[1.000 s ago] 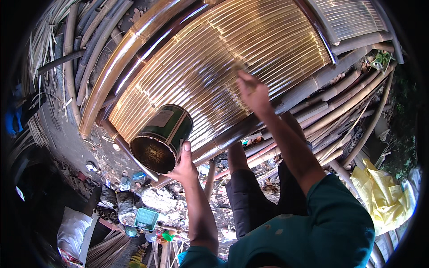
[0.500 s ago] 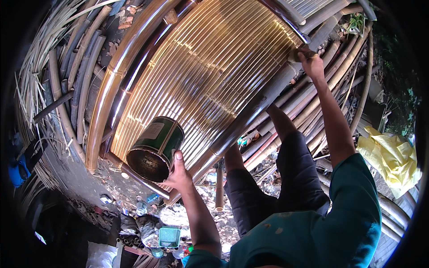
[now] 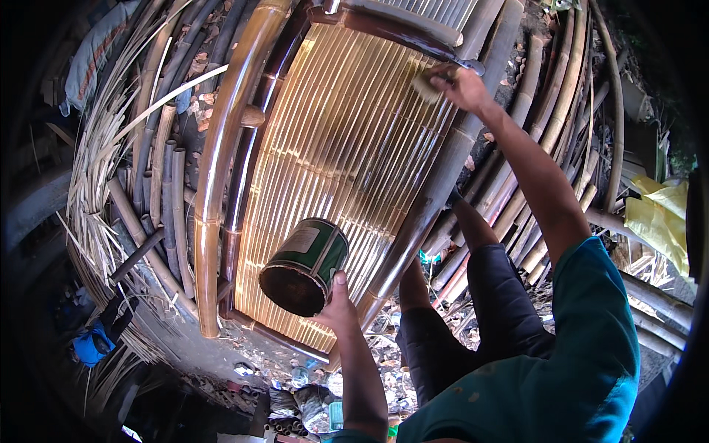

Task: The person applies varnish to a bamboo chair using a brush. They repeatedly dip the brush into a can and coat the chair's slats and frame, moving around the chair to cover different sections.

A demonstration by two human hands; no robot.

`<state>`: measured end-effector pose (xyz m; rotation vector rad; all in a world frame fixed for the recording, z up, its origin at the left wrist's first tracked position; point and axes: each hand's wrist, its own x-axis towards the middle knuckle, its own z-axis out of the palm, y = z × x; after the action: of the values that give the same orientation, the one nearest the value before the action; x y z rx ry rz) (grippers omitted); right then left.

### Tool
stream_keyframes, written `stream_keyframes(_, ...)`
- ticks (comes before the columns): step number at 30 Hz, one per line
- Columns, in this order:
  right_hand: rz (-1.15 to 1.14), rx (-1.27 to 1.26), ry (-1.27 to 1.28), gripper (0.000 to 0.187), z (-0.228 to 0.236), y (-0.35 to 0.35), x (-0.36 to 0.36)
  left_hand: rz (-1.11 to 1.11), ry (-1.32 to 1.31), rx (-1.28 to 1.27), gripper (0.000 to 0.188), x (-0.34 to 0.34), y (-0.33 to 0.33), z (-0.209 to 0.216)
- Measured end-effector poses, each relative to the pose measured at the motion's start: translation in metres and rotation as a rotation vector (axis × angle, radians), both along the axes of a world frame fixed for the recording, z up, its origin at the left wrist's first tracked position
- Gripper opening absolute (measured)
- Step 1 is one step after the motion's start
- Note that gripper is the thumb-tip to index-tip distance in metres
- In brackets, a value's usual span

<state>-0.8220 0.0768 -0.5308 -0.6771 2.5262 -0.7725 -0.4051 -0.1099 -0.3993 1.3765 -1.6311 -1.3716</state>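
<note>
Our left hand [image 3: 340, 314] grips a green can [image 3: 314, 247], thumb laid up along its side; the fingers are hidden by the can, so we cannot tell how they sit. Our right hand [image 3: 467, 90] has its fingers curled together around a brush [image 3: 425, 88].

Largest before us is a slatted bamboo panel [image 3: 332, 133], its glossy golden slats running away from us, with browner patches across the middle. A dark brown crossbar [image 3: 399, 35] borders its far end, a dark rail [image 3: 248, 159] its left side, and a greyish bamboo rail [image 3: 443, 177] its right. Beyond the left rail we see a thick, shiny bamboo pole [image 3: 216, 159], and farther left a heap of pale strips [image 3: 96, 192]. Loose bamboo poles [image 3: 543, 133] lie to the right of the panel, past our reaching arm. Below us are our teal shirt [image 3: 509, 406] and dark shorts [image 3: 509, 310]. A crumpled yellow sheet [image 3: 659, 214] lies near the right rim.

Smaller, the can stands out over the panel's near left part, tilted, with a round dark brown end toward us; we cannot tell whether it touches the slats. A blue object [image 3: 92, 345] lies at the lower left. Smaller again, the brush is at the panel's far right corner, just beside the crossbar, its pale bristles toward the slats and slightly blurred.
</note>
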Motion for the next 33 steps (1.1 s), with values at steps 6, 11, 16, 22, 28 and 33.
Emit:
stream_keyframes(6,0.460,0.291,0.147,0.028,0.011,-0.037,-0.010,0.043,-0.051,0.144,0.084,-0.041,0.005,0.008)
stream_keyframes(11,0.320,0.183,0.233,0.033,-0.026,-0.087,-0.110,0.093,-0.068,0.094,0.073,-0.066,0.015,-0.004)
stream_keyframes(16,-0.143,0.180,0.021,0.042,0.008,-0.032,-0.134,0.160,-0.070,0.099,0.070,-0.074,0.028,-0.012)
stream_keyframes(22,0.008,0.633,0.156,0.030,0.043,-0.014,-0.117,0.286,-0.003,0.320,0.083,-0.095,0.036,-0.014)
stream_keyframes(28,0.110,0.081,0.123,0.026,0.023,0.033,-0.113,0.239,-0.049,0.095,0.060,-0.118,0.037,-0.015)
stream_keyframes(33,-0.127,0.275,0.114,0.015,0.049,0.100,-0.116,0.180,-0.044,0.253,0.068,-0.140,0.050,-0.003)
